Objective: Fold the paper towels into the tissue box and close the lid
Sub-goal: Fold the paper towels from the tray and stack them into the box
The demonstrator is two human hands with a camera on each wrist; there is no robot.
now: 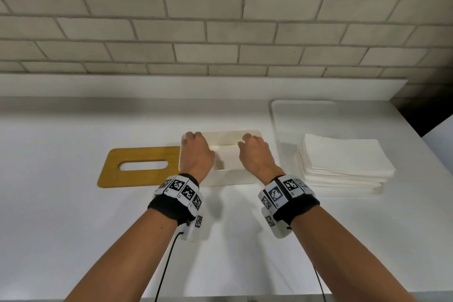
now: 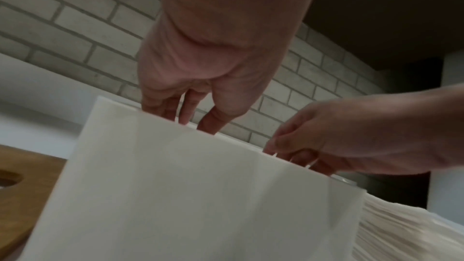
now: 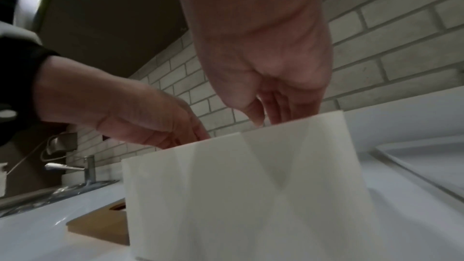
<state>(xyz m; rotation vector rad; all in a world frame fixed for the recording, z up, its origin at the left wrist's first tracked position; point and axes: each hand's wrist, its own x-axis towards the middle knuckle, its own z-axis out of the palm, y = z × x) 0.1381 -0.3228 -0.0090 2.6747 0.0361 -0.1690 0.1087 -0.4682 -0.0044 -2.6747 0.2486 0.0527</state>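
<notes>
An open white tissue box (image 1: 230,177) (image 2: 188,186) (image 3: 251,186) stands mid-counter. A folded white paper towel (image 1: 226,157) lies inside it between my hands. My left hand (image 1: 196,152) (image 2: 200,66) reaches down into the box's left end, and my right hand (image 1: 255,154) (image 3: 271,66) into its right end. The fingers of both point straight down past the rim, and the near wall hides their tips. The wooden lid (image 1: 139,167) (image 2: 22,176) with an oval slot lies flat, left of the box. A stack of paper towels (image 1: 343,162) (image 2: 401,231) sits to the right.
A white tray (image 1: 306,110) (image 3: 426,162) lies behind the stack by the brick wall. A faucet (image 3: 88,168) and sink are far off to the left. The counter's right end drops off beyond the stack.
</notes>
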